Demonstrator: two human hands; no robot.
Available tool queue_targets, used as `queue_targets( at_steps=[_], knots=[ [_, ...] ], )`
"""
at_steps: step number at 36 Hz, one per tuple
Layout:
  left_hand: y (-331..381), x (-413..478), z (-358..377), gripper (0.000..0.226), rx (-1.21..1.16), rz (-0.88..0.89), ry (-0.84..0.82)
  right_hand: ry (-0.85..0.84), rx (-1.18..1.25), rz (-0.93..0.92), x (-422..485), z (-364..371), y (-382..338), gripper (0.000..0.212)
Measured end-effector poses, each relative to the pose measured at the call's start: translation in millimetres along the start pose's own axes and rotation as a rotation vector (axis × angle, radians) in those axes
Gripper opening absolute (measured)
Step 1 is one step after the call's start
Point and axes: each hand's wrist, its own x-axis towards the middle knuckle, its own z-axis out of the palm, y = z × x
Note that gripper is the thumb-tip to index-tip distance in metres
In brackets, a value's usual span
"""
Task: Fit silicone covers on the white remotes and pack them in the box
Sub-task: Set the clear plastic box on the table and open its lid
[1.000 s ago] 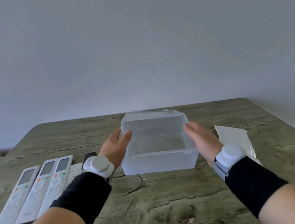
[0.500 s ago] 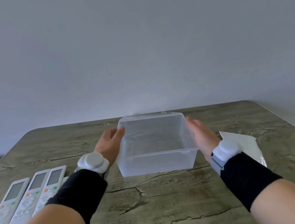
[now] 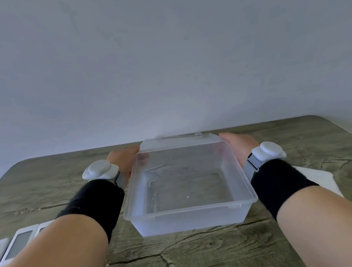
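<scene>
A clear plastic box (image 3: pixel 190 214) with its lid (image 3: pixel 180 141) folded open behind it sits in the middle of the view, nearer to me than the table's far edge. My left hand (image 3: pixel 123 158) grips its left side and my right hand (image 3: pixel 240 145) grips its right side. Fingertips show as a pink tint through the box walls near the far corners. The box holds nothing. White remotes (image 3: pixel 19 243) lie at the lower left, mostly hidden by my left forearm. A white packet (image 3: pixel 318 180) lies to the right, behind my right forearm.
The grey wood-grain table (image 3: pixel 191 256) runs up to a plain pale wall. Its far edge and rounded right corner (image 3: pixel 321 119) are in view. Both wrists carry white trackers above black sleeves.
The box has come toward me and now looks larger and lower in view. My hands went from lying flat against its sides to gripping near its far corners.
</scene>
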Motion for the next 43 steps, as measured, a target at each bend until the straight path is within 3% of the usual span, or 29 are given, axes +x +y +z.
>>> queue_targets(
  at_steps=[3, 4, 7, 12, 18, 25, 33, 36, 43],
  knots=[
    [0, 5, -2, 0.027, 0.063, 0.005, -0.002, -0.079, -0.261, -0.042, 0, -7, -3, 0.049],
    [-1, 4, -4, 0.026, 0.086, 0.006, -0.003, -0.083, -0.303, -0.060, -5, -9, -4, 0.051],
    [-6, 8, -8, 0.023, 0.065, 0.010, 0.015, -0.048, -0.223, -0.066, -14, -10, -10, 0.031],
    [-12, 3, -13, 0.016, 0.063, 0.106, 0.007, 0.087, 0.403, -0.010, -24, 1, -7, 0.022],
    [-9, 8, -9, 0.015, -0.034, 0.179, -0.007, 0.095, 0.428, -0.098, -12, 4, -5, 0.007],
    [4, 49, -4, 0.023, 0.010, 0.176, -0.024, 0.113, 0.381, -0.158, 29, 15, -8, 0.013],
    [16, 82, 6, 0.017, 0.135, 0.255, 0.104, 0.090, 0.372, -0.165, 73, 17, -20, 0.017],
    [18, 81, 8, 0.020, 0.192, 0.271, 0.148, 0.076, 0.363, -0.147, 72, 14, -22, 0.017],
    [20, 35, -13, 0.039, 0.293, 0.270, 0.192, 0.214, 0.264, -0.141, 25, 5, -6, 0.018]
  ],
)
